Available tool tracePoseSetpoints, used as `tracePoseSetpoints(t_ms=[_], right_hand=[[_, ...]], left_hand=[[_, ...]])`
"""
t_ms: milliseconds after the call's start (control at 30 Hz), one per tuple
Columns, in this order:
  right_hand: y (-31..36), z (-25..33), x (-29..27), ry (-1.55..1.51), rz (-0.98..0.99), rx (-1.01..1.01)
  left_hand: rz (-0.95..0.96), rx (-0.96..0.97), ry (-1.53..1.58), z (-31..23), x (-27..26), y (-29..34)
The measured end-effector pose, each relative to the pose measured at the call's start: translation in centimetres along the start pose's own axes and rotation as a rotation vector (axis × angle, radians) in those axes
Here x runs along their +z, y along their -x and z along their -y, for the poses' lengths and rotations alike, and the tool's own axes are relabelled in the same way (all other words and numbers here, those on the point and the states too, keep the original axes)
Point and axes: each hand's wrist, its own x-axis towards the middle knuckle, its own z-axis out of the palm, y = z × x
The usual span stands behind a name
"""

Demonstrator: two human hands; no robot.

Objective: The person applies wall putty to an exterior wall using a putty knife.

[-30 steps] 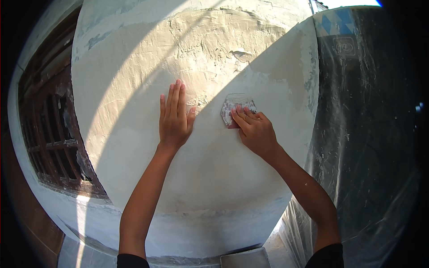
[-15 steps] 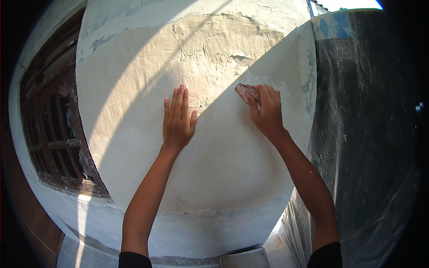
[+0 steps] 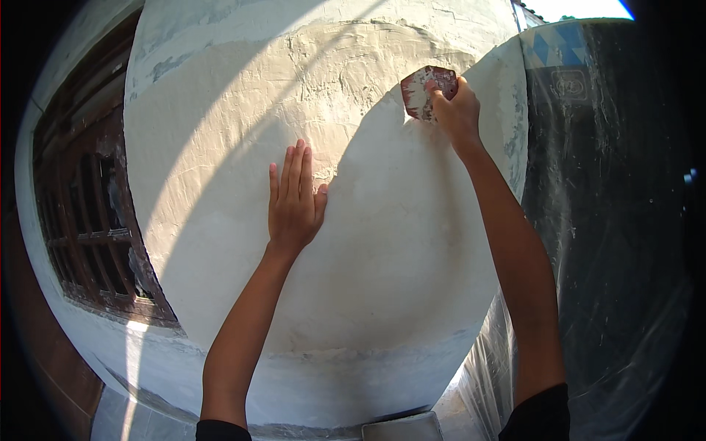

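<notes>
My right hand (image 3: 460, 116) is closed on a flat, angular plaster scraper (image 3: 416, 94), reddish brown and smeared with pale plaster. Its blade is at the upper right of the wall, where sunlit rough plaster meets the shade. Thumb across its face, I hold it by the right side. Lower and to the left, my left hand (image 3: 294, 206) lies flat on the wall (image 3: 346, 287) with fingers pointing up and the thumb apart, holding nothing. Around the left fingertips the plaster is partly lit; below, the surface looks smoother and greyer.
On the left is a dark wooden window frame (image 3: 92, 235) with bars. Clear plastic sheeting (image 3: 588, 294) hangs over a dark surface on the right, a blue-and-white patterned band (image 3: 551, 48) at its top. A flat grey slab (image 3: 403, 428) lies at the wall's foot.
My right hand has moved up and slightly right along the wall, and the scraper has turned so its broad face shows. My left hand has stayed in place.
</notes>
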Motion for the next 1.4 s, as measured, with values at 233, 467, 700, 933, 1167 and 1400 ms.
tracePoseSetpoints(t_ms=[233,467,700,933,1167,1400], right_hand=[[1.1,0.2,0.4,0.017,0.066,-0.121],[-0.5,-0.7,-0.7,-0.215,-0.077,0.149],[-0.5,-0.4,-0.4,-0.136,-0.056,0.188],[0.4,-0.4,-0.5,0.020,0.017,0.037],[0.1,-1.4,-0.5,-0.090,0.011,-0.008],[0.5,-0.7,-1.4,-0.360,-0.157,0.295]], left_hand=[[0.013,-0.019,-0.001,0.0,0.0,0.2],[-0.001,-0.020,0.009,-0.4,0.2,0.1],[-0.008,-0.033,0.001,-0.1,0.2,0.2],[-0.011,-0.027,-0.008,0.0,0.1,0.3],[-0.007,-0.032,-0.005,-0.2,0.2,0.3],[0.006,-0.026,-0.018,-0.1,0.3,0.4]])
